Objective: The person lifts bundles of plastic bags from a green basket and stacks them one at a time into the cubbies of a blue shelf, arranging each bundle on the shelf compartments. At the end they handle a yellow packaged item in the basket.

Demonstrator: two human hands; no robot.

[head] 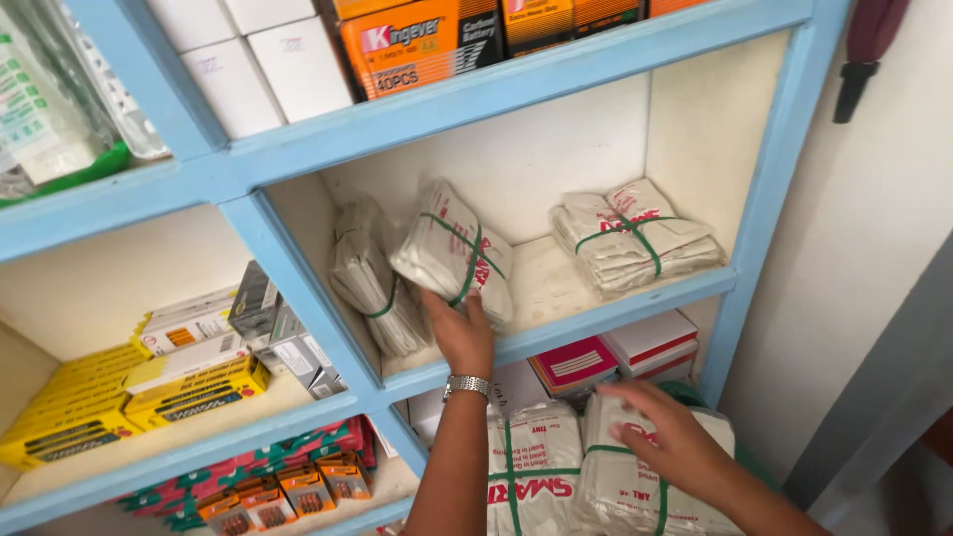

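The blue shelf unit (556, 333) carries three tied bundles of white paper bags on its middle shelf: one flat at the right end (635, 238), one leaning at the left wall (372, 278), and a tilted bundle (452, 253) near the front edge. The left hand (462, 333) props this tilted bundle from below, fingers spread against its underside, long axis slanting up-left. The right hand (670, 437), fingers loosely spread, rests on a lower bundle (625, 486), well below
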